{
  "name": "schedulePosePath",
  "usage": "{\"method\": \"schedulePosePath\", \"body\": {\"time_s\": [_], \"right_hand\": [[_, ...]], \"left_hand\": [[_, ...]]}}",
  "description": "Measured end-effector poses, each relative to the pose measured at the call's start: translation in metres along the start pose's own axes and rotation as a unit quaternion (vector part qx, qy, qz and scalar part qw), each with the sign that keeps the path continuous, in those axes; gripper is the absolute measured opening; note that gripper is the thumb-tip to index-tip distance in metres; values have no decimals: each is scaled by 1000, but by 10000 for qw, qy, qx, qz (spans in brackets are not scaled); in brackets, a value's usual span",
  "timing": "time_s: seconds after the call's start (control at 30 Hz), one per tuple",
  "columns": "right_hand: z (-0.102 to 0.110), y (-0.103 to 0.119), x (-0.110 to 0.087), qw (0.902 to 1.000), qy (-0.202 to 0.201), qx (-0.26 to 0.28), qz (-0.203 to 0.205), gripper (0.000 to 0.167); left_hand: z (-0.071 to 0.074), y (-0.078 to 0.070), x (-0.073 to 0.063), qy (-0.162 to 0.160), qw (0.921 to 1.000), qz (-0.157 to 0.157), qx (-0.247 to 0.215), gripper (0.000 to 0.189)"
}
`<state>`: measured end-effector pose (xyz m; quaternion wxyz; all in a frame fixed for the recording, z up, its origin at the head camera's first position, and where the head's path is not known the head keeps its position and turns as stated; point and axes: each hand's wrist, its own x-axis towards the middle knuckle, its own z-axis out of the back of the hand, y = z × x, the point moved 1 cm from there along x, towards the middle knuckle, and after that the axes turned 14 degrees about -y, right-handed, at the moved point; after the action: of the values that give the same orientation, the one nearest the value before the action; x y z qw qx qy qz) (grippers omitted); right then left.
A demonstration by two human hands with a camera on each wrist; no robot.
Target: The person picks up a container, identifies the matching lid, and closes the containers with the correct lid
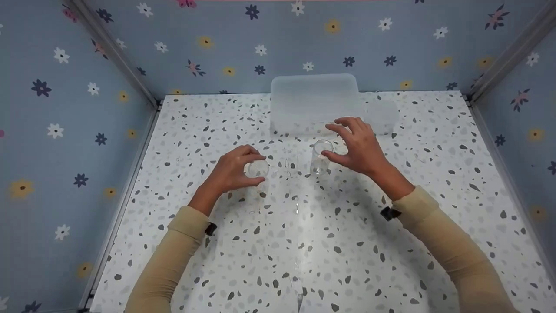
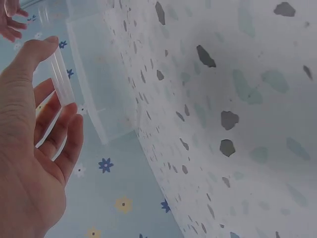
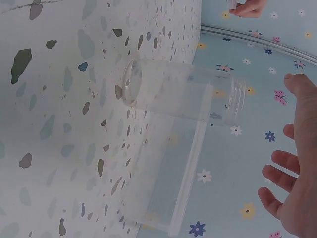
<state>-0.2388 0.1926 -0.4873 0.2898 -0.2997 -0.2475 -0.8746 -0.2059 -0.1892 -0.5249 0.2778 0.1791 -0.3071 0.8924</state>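
Note:
My left hand pinches a clear round lid by its edge, thumb on one side and fingers on the other. In the left wrist view the lid appears edge-on between the thumb and fingertips. A clear jar stands upright on the table, right of the lid. Its threaded mouth shows uncovered in the right wrist view. My right hand is beside the jar with fingers spread and thumb overlapping the rim in the head view. A gap separates this hand from the jar in the right wrist view.
A translucent plastic box stands at the back of the speckled table, against the flowered wall. To its right is another translucent piece. Faint clear outlines show on the table between the hands. Flowered panels also enclose both sides.

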Motion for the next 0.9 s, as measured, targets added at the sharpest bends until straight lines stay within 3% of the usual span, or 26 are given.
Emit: {"method": "schedulePosePath", "body": {"time_s": [0.17,0.3,0.57,0.77,0.9], "right_hand": [[1,1,0,9991,-43,315,-283,62],[3,2,1,9929,52,852,-823,58],[6,3,0,9653,272,1609,-2037,54],[7,2,0,9451,298,1988,-2577,49],[6,2,-1,9372,395,2154,-2716,47]], "left_hand": [[1,-4,10,-298,9991,-238,208,53],[0,-8,18,-559,9970,-409,335,54],[-4,-18,34,-998,9918,-635,481,55],[-8,-25,44,-1303,9870,-783,525,55],[-13,-29,50,-1605,9812,-907,562,55]]}}
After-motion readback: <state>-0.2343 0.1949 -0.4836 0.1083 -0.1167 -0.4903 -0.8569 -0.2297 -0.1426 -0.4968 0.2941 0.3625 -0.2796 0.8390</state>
